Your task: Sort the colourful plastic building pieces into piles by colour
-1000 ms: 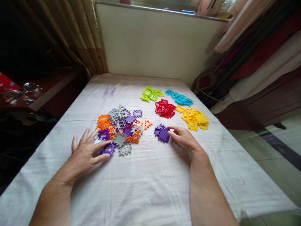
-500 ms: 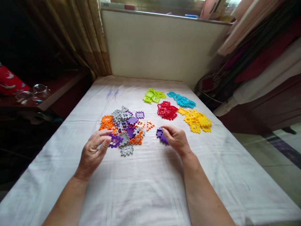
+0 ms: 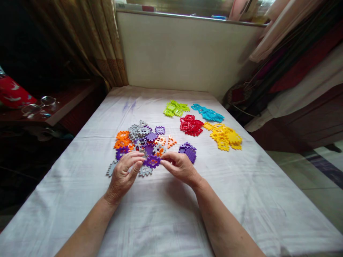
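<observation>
A purple interlocking plastic tile point(image 3: 152, 161) with a cut-out middle is held up between my hands, over the front of a mixed pile. My left hand point(image 3: 127, 171) pinches its left edge between thumb and fingers. At its right edge, the thumb and fingertips of my right hand point(image 3: 179, 167) are closed. Behind and below the tile lie grey tiles point(image 3: 143, 130), orange tiles point(image 3: 122, 135) and more purple ones, overlapping. To the right of the mixed pile, a small stack of purple tiles point(image 3: 188, 152) rests on the sheet, just beyond my right hand.
Sorted heaps lie farther back on the white sheet point(image 3: 166, 221): lime green tiles point(image 3: 175, 108), blue tiles point(image 3: 210, 114), red tiles point(image 3: 191, 125) and yellow tiles point(image 3: 225, 136). Eyeglasses point(image 3: 40, 106) sit on a dark side table at left. Clothes hang at right.
The purple tile in my left hand has moved right. My right hand has left the purple stack and come over to the tile's other edge. A grey tile now shows beside my left hand.
</observation>
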The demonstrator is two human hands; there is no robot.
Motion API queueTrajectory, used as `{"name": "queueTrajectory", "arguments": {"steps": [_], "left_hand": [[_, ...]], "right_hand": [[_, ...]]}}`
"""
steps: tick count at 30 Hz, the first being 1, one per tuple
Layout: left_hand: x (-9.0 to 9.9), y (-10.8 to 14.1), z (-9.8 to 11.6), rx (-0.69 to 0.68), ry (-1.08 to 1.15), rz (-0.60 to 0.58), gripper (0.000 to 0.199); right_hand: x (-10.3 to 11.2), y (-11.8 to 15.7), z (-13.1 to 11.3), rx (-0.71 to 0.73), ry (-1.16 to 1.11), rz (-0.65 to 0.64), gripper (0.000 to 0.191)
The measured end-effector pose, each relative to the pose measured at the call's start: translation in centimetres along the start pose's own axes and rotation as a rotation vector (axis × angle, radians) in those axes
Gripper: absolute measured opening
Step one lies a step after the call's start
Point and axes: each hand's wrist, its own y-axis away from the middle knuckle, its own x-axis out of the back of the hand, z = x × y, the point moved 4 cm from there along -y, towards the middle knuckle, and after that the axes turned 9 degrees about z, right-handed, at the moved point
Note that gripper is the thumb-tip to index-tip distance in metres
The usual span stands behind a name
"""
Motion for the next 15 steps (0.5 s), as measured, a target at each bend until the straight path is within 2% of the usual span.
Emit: {"name": "queueTrajectory", "arguments": {"steps": [3,5,9,12,15], "left_hand": [[1.5,-0.5,-1.6,0.021,-0.22,0.086,0.029],[2.8,-0.6,-3.0,0.081,-0.407,0.143,0.037],[4.1,-0.3,-5.5,0.244,-0.615,0.09,0.057],[3.9,0.1,-6.1,0.284,-0.668,0.025,0.06],[3.4,0.3,-5.9,0.258,-0.706,0.007,0.056]], "right_hand": [[3.3,-0.5,1.6,-0.132,-0.03,0.111,0.027],[6.1,-0.6,2.9,-0.235,-0.052,0.208,0.035],[10.6,-0.3,5.2,-0.389,-0.041,0.38,0.042],[12.0,0.1,6.2,-0.48,-0.003,0.423,0.039],[11.8,0.3,6.7,-0.555,0.016,0.359,0.037]]}}
